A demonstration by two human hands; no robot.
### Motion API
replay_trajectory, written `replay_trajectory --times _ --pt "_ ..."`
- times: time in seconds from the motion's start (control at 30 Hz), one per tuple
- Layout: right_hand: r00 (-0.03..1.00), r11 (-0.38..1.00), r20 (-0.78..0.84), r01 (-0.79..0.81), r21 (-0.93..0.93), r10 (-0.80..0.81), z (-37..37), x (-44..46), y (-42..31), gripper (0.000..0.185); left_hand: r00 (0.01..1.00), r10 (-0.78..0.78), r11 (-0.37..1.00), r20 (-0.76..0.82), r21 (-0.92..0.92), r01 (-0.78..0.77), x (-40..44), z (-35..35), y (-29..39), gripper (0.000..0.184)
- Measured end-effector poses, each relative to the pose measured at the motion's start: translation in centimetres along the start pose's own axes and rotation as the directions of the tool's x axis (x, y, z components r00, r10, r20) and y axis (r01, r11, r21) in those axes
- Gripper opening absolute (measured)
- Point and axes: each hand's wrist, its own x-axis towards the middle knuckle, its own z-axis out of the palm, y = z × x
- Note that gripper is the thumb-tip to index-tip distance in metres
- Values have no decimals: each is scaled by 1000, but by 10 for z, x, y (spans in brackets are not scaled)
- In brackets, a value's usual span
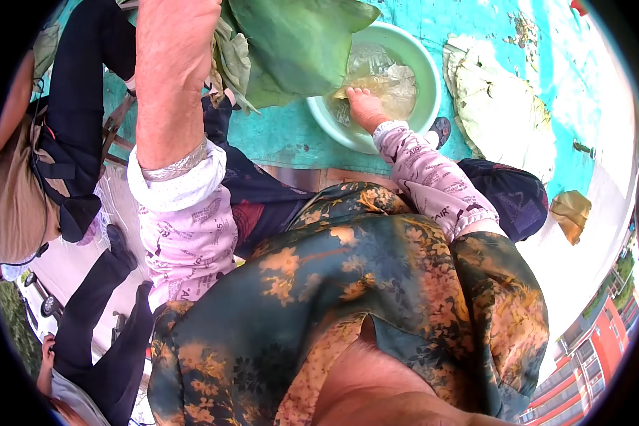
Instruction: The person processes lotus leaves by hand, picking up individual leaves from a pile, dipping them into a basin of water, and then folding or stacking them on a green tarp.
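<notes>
My left forearm (174, 85) rises to the top edge, where the fingers are out of sight. Beside it hang a large green leaf (295, 42) and several paler, crumpled leaves (234, 60); whether the left hand grips them is hidden. My right hand (367, 111) is over a pale green basin (429, 78), its fingers curled on a yellowish leaf edge (342, 93) close to the green leaf's lower corner. The basin holds shallow, brownish water (394, 96). The green leaf covers the basin's left rim in part.
Flat, pale leaves (500, 106) lie right of the basin on a turquoise sheet (319, 135). A brown leaf piece (570, 215) is farther right. At left sits a person in dark trousers (106, 46); another person's dark-clad legs (96, 319) show below.
</notes>
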Motion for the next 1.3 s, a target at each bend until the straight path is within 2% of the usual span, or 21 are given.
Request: replay_trajectory --times 0.1,0.13,0.23,0.33,0.47,0.57,0.7,0.8,0.87,0.9,0.93,0.97,1.0,1.03,1.07,1.1,1.13,1.17,1.2,1.23,1.3 --pt "973 950 10 -225 218 229 -47 -4 0 27 1000 15 1000 2 -28 -15 2 -5 -3 20" --pt "956 931 -55 -267 249 289 -55 -4 5 26 1000 15 1000 -3 -27 -15 2 -6 -3 20" --pt "904 834 -248 -179 522 349 -69 -1 34 23 1000 14 1000 11 -2 -14 6 -10 -4 19" --pt "860 834 -385 -80 545 334 -91 -4 53 24 999 -3 1000 39 7 3 17 -20 -10 19" --pt "807 736 -400 -61 674 434 -118 -15 58 24 994 64 998 94 4 -64 25 -24 -13 23" --pt "747 773 -520 13 634 414 -129 -24 63 24 995 72 997 71 12 -73 27 -19 -32 25" --pt "747 734 -474 -27 679 466 -151 -38 52 26 1000 -21 997 7 77 20 34 -21 -38 25" --pt "741 732 -481 -21 681 469 -138 -31 68 26 993 10 998 114 -62 -3 37 -22 -54 24" --pt "736 756 -485 -55 652 472 -137 -32 73 25 993 2 999 116 -52 4 39 -24 -60 23" --pt "735 766 -491 -61 639 468 -137 -30 74 25 994 4 999 113 -38 0 42 -25 -62 23" --pt "718 764 -532 1 645 448 -135 -28 76 24 994 69 997 87 39 -73 39 -21 -57 23" --pt "702 757 -569 65 650 428 -130 -26 80 23 994 85 983 65 155 -94 43 -23 -65 23" --pt "715 769 -567 63 636 410 -130 -27 80 23 995 81 960 65 263 -95 48 -28 -70 25" --pt "709 776 -574 60 628 409 -134 -30 74 23 990 140 968 12 211 -140 39 -23 -71 24" --pt "730 747 -538 57 662 422 -123 -25 81 24 999 53 977 -7 207 -50 39 -23 -68 23" --pt "733 815 -560 12 579 387 -114 -25 85 26 996 86 970 15 228 -87 39 -23 -69 22" --pt "729 805 -569 41 592 381 -99 -21 98 27 992 123 979 4 165 -122 44 -25 -79 24" --pt "695 798 -598 58 600 399 -90 -18 106 26 996 90 983 -9 159 -87 41 -21 -71 25" --pt "690 756 -588 91 648 422 -97 -24 98 25 996 83 980 -29 185 -76 38 -21 -72 24" --pt "658 784 -627 90 614 417 -96 -22 95 24 998 53 978 -25 205 -47 41 -25 -76 24" --pt "707 812 -606 76 579 366 -82 -17 100 26 995 94 954 -16 287 -86 38 -26 -69 25"
